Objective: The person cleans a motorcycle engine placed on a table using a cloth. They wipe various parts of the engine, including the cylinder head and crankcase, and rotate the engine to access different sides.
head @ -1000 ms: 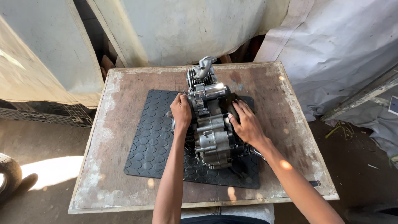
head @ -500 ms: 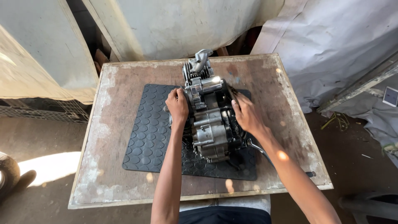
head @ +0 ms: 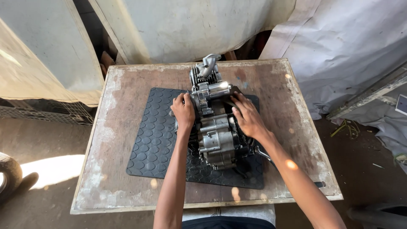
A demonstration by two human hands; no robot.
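One engine block (head: 214, 127), grey metal, stands at the middle of the table (head: 110, 127), its finned end toward the far edge. One black rubber mat (head: 154, 140) with round studs lies under it, closer to the near edge than the far one. Two bare hands are counted on the engine: one left hand (head: 183, 111) on its left flank, one right hand (head: 247, 116) on its right flank. One dark lever (head: 271, 157) projects toward the near right corner. One table in all.
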